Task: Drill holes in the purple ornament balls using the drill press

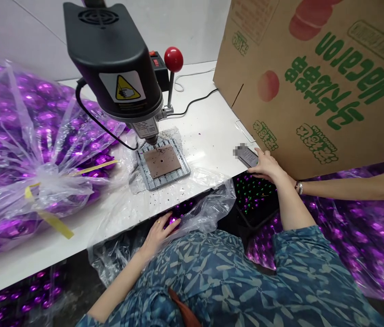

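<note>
My left hand (160,231), with a ring on one finger, is low at the table's front edge. Its thumb and fingers are around a shiny purple ball (172,220), partly hidden beside a clear plastic bag (209,215). My right hand (266,164) is at the table's right end, its fingers closed on the near end of a dark, flat phone-like device (247,156). The device's far end is blurred out. A black bench drill (110,68) stands over a grey slotted base (164,180), which carries a brown board (162,161) with a small hole.
A big cardboard box (314,91) stands at right. Another person's arm (345,187) reaches in, its hand hidden behind mine. A tied bag of purple balls (42,181) fills the left. A black tray (256,200) of small shiny pieces sits below the table edge. The drill's red-knobbed lever (173,59) sticks up.
</note>
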`<state>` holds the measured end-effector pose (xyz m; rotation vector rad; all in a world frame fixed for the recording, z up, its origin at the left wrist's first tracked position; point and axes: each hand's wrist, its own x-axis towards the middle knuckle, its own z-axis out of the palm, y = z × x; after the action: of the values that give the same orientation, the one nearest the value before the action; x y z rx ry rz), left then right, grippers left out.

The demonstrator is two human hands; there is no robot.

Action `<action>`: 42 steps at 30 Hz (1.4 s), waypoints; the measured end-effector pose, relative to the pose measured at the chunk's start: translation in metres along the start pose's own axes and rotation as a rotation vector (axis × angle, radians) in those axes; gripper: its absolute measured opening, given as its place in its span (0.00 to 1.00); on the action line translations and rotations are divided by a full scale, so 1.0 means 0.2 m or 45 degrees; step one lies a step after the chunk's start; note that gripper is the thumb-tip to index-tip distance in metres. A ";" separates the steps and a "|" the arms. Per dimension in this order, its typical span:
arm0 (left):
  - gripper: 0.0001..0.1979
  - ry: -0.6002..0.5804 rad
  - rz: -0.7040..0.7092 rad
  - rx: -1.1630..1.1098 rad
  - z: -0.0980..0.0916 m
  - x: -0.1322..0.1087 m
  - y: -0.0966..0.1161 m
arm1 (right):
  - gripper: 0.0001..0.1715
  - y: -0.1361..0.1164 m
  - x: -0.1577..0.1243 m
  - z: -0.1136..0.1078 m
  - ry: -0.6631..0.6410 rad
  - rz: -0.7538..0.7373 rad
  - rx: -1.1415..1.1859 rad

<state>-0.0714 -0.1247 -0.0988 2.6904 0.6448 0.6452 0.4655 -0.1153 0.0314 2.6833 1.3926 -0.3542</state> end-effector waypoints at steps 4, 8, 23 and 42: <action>0.21 -0.006 0.019 0.020 0.03 -0.01 0.00 | 0.33 -0.01 0.00 0.00 -0.065 -0.043 0.021; 0.23 -0.016 0.007 0.022 0.05 -0.02 -0.01 | 0.33 -0.05 0.05 0.02 -0.014 -0.052 0.042; 0.21 -0.115 -0.142 -0.069 0.05 -0.03 0.00 | 0.32 -0.09 0.15 0.07 0.099 -0.042 0.150; 0.22 -0.085 -0.157 -0.149 0.12 -0.07 -0.03 | 0.37 0.01 -0.13 0.07 0.134 -0.090 0.284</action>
<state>-0.0731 -0.1308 -0.1272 2.5303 0.7249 0.5414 0.4508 -0.1395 0.0249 2.8725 1.5672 -0.4016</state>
